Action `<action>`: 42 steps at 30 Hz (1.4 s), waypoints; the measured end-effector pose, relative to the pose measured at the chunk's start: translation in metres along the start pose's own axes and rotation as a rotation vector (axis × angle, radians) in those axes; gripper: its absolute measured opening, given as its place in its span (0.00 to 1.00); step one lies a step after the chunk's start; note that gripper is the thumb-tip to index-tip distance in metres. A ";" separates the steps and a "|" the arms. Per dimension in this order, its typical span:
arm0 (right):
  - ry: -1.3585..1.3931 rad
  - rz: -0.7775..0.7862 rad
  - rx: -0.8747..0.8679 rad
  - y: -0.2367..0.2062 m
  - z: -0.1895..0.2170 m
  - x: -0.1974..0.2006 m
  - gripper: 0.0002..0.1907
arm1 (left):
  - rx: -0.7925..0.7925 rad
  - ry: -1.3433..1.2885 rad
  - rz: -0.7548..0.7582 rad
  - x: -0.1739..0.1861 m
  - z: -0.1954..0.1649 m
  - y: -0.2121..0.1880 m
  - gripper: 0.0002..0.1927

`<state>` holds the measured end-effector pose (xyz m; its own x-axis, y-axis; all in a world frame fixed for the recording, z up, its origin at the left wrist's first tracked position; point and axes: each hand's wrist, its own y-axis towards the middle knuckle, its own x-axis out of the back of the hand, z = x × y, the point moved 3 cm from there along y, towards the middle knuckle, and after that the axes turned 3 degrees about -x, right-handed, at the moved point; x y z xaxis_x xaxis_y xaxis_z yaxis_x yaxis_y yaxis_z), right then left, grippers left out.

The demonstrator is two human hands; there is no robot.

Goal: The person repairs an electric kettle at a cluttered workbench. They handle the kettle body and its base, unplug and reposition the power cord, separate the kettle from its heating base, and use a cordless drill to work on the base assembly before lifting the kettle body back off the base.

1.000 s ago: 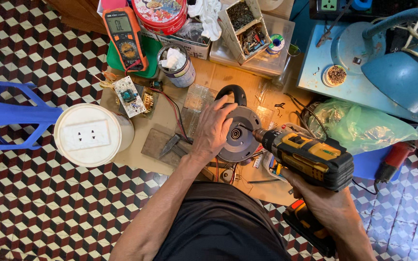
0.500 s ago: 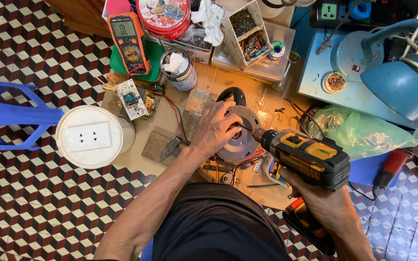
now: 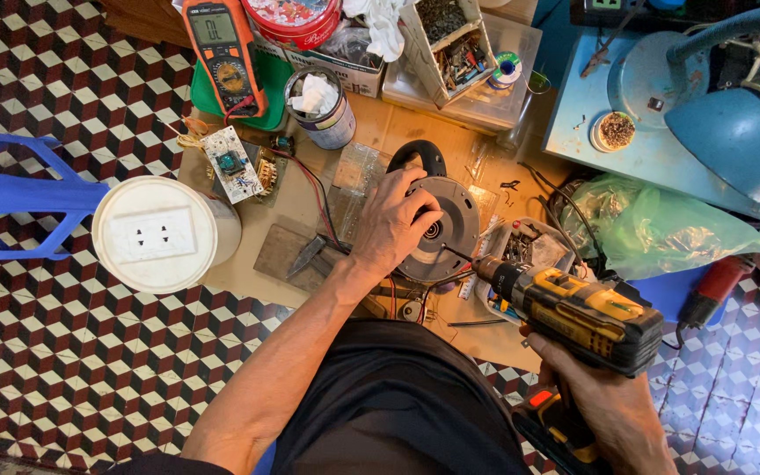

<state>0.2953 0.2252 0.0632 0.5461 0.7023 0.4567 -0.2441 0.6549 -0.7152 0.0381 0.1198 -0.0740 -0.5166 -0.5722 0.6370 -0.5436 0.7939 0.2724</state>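
One view only, from the head, looking steeply down past the person's lap onto the low wooden board, fairly close. Its far edge runs along the top; patterned floor tiles fill the left side.

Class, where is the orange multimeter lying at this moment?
In the head view, the orange multimeter lies at the top left, on a green tray, beside a tin can stuffed with cloth.
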 end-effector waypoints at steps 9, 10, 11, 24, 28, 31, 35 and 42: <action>-0.016 0.026 -0.047 -0.001 0.000 -0.003 0.15 | 0.014 -0.074 -0.021 0.000 0.004 -0.004 0.09; -0.043 0.035 -0.054 -0.001 0.002 -0.003 0.16 | -0.002 -0.063 -0.021 0.000 0.005 -0.004 0.09; -0.055 0.053 -0.008 -0.001 0.004 -0.004 0.16 | -0.019 -0.056 -0.017 -0.001 0.004 -0.005 0.09; -0.182 0.067 0.157 -0.003 0.031 -0.005 0.18 | 0.066 -0.106 -0.051 0.002 0.001 -0.010 0.08; -0.189 0.043 0.174 -0.006 0.033 -0.005 0.18 | 0.061 -0.063 -0.050 0.002 -0.002 -0.008 0.08; -0.182 0.086 0.339 -0.008 0.037 -0.005 0.18 | 0.065 -0.054 -0.050 -0.001 -0.005 -0.008 0.08; -0.211 0.070 0.191 -0.003 0.033 -0.001 0.18 | 0.079 -0.044 -0.056 -0.001 -0.004 -0.009 0.08; -0.191 0.070 0.162 -0.002 0.034 0.000 0.17 | 0.089 -0.056 -0.036 -0.003 0.000 -0.011 0.08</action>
<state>0.2689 0.2330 0.0825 0.3660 0.7773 0.5117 -0.4093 0.6283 -0.6616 0.0459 0.1126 -0.0791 -0.5303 -0.6128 0.5859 -0.6177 0.7526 0.2280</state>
